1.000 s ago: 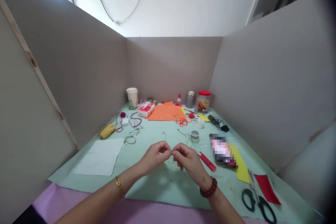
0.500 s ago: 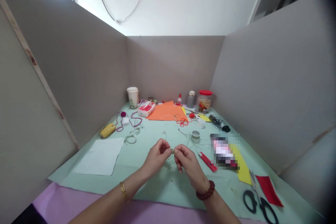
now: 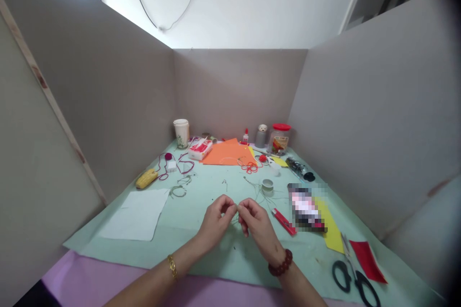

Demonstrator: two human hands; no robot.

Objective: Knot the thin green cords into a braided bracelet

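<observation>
Left of the red cutter [image 3: 284,221]: left hand [image 3: 216,220] and right hand [image 3: 257,224] pinched one fine strand [image 3: 235,219] between them, just above the mat. Strand judged light and limp; best held near its end.

We are counting two hands [image 3: 217,221] [image 3: 258,226], one pair of scissors [image 3: 346,252], one craft knife [image 3: 284,221], one glue bottle [image 3: 245,136].

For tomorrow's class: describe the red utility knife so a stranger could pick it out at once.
On the pale green table sheet, find the person's right hand. Just beyond it, a slim red utility knife lies diagonally, the only narrow red tool between that hand and a pixelated object.
</observation>
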